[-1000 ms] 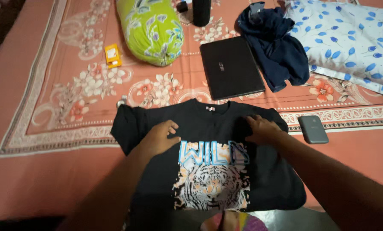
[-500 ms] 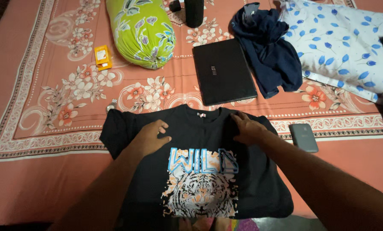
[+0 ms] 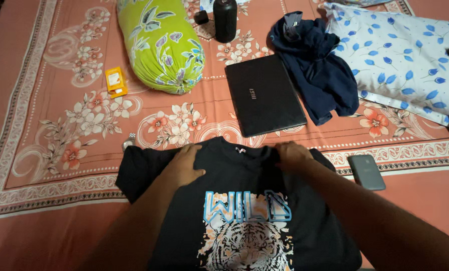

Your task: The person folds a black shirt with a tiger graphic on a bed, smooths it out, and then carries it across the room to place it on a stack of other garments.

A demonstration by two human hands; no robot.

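Observation:
A black T-shirt [image 3: 234, 170] with a tiger print and blue lettering lies spread flat on the pink floral bedsheet [image 3: 59, 130], collar away from me. My left hand [image 3: 184, 165] rests palm down on its left shoulder, just beside the collar. My right hand [image 3: 292, 153] presses on the right shoulder near the collar, fingers curled onto the fabric. I cannot tell whether either hand pinches the cloth or only presses it.
A closed black laptop [image 3: 264, 94] lies beyond the shirt. A green floral bolster [image 3: 159, 42], a small yellow box [image 3: 115, 82], a dark bottle [image 3: 225, 19], a crumpled navy garment [image 3: 319, 65], a white blue-leafed pillow [image 3: 405, 55] and a grey phone [image 3: 366, 172] surround it.
Both hands have slid up the shirt from the chest toward the collar and shoulders. The view has shifted, so the shirt sits lower in frame.

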